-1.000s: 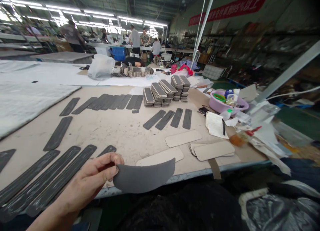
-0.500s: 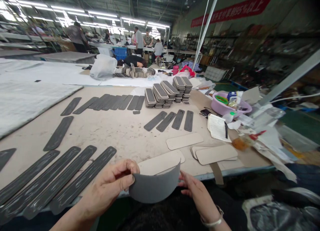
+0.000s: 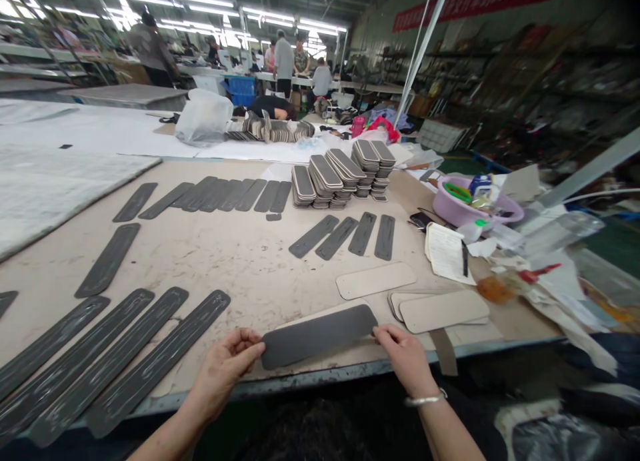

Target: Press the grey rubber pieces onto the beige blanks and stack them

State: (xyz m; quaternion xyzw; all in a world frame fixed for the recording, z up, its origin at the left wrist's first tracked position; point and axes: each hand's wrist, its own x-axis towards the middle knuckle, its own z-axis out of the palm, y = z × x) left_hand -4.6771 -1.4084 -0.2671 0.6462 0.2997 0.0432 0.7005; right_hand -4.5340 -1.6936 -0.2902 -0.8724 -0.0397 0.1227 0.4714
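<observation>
Left hand (image 3: 231, 360): thumb and fingers clamped on the left end of the gray strip (image 3: 317, 336). Right hand (image 3: 397, 351): fingertips pinched on its right end, metal bracelet (image 3: 426, 400) at the wrist. Gray strip is stretched between both hands near the front edge of the surface (image 3: 240, 251), right end a bit farther back than the left. A beige board (image 3: 327, 310) shows along its back edge, mostly hidden; can't tell if the two touch.

Right of that: pile of beige boards (image 3: 444, 311), overlapping, plus a single beige board (image 3: 376, 280) lying flat just behind. Brown strip (image 3: 444, 352) hangs over the front edge by the pile.

Left side: long dark strips (image 3: 163, 354), slanted side by side, shiny streaks on top. Farther back, a row of dark strips (image 3: 203, 194), some overlapping. Four short dark strips (image 3: 314, 236) lie in front of the gray-topped stacks (image 3: 325, 173).

Right side: purple basin (image 3: 453, 211) with a green ring (image 3: 457, 192) and other items in it; phone (image 3: 421, 219), open notebook (image 3: 445, 251) with black pen (image 3: 465, 260), red-tipped bottle (image 3: 495, 289) with orange contents lying tilted. Back: clear plastic bag (image 3: 204, 118), person bent over (image 3: 270, 108), more people farther off.
</observation>
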